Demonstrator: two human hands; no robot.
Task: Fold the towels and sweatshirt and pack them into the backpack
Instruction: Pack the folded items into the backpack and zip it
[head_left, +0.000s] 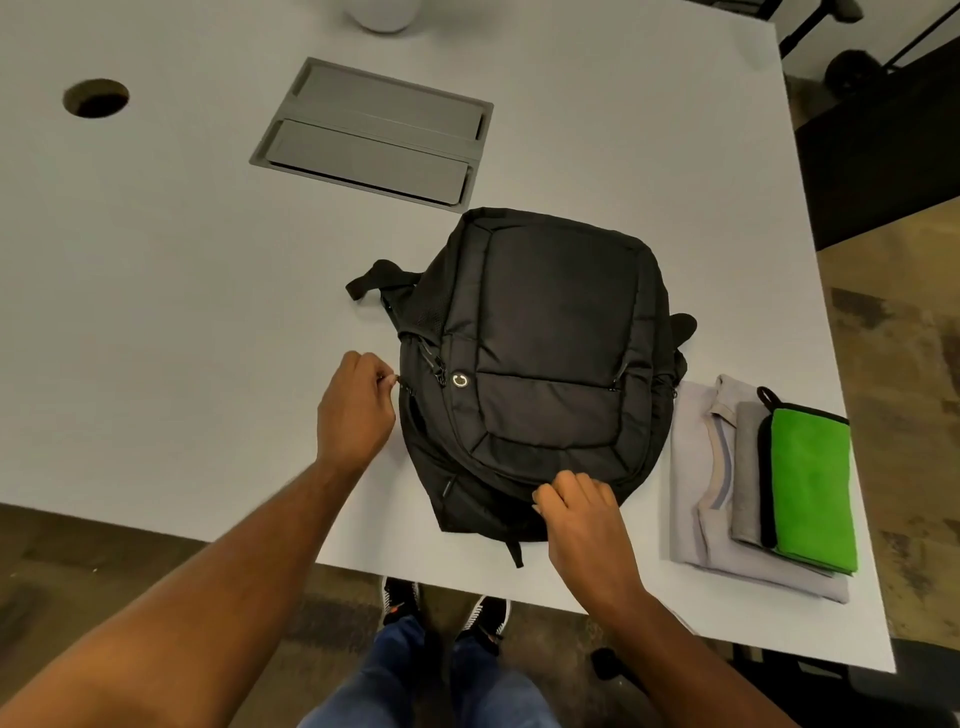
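A black backpack (545, 364) lies flat on the white table (182, 291), its top toward me. My left hand (356, 410) pinches a zipper pull at the bag's left side. My right hand (582, 512) grips the fabric at the bag's near edge. To the right of the bag sits a folded stack: a light grey sweatshirt (696, 499) at the bottom, a grey towel (748, 467) on it, and a green towel (810, 483) with a black edge on top.
A grey cable-tray lid (374, 130) is set into the table behind the bag. A round cable hole (96, 97) is at the far left. The table's near edge runs just below the bag, its right edge beside the stack. My shoes and jeans (431, 670) show below.
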